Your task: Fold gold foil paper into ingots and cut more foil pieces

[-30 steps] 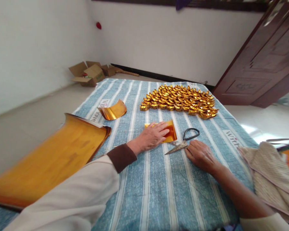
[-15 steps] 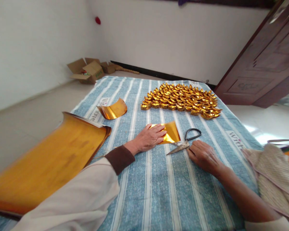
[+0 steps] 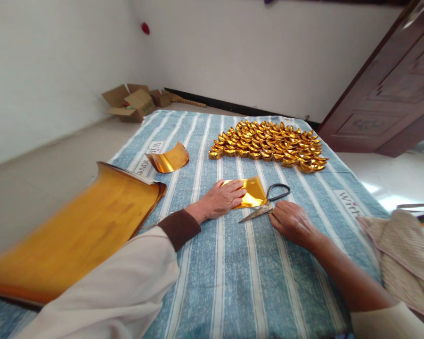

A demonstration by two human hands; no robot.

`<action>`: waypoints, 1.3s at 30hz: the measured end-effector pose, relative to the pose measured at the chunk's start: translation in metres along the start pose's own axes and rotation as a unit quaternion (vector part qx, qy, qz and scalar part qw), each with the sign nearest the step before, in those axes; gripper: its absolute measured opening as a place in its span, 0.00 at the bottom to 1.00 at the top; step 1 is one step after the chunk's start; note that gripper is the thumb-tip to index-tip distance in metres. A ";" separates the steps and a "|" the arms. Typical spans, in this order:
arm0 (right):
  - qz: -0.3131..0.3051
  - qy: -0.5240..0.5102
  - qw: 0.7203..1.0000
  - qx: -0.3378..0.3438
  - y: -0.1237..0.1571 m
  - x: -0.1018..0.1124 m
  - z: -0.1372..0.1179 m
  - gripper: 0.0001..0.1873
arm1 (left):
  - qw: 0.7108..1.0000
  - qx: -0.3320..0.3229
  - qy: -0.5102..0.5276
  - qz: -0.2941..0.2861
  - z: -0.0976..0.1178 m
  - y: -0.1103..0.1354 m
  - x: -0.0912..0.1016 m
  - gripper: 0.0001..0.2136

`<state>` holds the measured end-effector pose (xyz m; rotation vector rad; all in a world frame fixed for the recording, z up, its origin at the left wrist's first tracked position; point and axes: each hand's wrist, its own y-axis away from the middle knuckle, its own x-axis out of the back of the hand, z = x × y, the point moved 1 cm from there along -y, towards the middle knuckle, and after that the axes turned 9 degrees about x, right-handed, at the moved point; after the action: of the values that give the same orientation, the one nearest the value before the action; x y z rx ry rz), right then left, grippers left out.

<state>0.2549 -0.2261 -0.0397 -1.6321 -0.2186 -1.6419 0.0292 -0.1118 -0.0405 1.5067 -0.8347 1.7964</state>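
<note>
My left hand point(image 3: 221, 199) lies flat, fingers stretched out, on a small sheet of gold foil paper point(image 3: 251, 192) in the middle of the blue striped cloth point(image 3: 233, 273). My right hand point(image 3: 292, 223) rests palm down on the cloth just right of it, fingers loosely curled beside the blades of a pair of black-handled scissors point(image 3: 266, 203); it touches them but does not grip them. A curled gold sheet point(image 3: 168, 159) lies further left. Several folded gold paper ingots point(image 3: 268, 146) are packed in rows at the far side.
A thick stack of large gold sheets point(image 3: 77, 233) lies at the left edge. A beige folded cloth point(image 3: 403, 254) sits at the right. On the floor beyond stand open cardboard boxes point(image 3: 130, 101). A dark wooden door point(image 3: 388, 94) stands open at the right.
My left hand slid back a little on the gold sheet, baring more of it. The scissors and my right hand shifted slightly left, closer to the sheet.
</note>
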 end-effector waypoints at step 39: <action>0.008 -0.010 1.000 -0.022 -0.010 -0.006 -0.024 0.16 | 0.998 0.024 0.004 -0.052 0.005 -0.003 0.005 0.20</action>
<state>0.2289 -0.2319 -0.0447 -1.6796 -0.1797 -1.6303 0.0337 -0.1143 -0.0346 1.5433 -0.6995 1.7574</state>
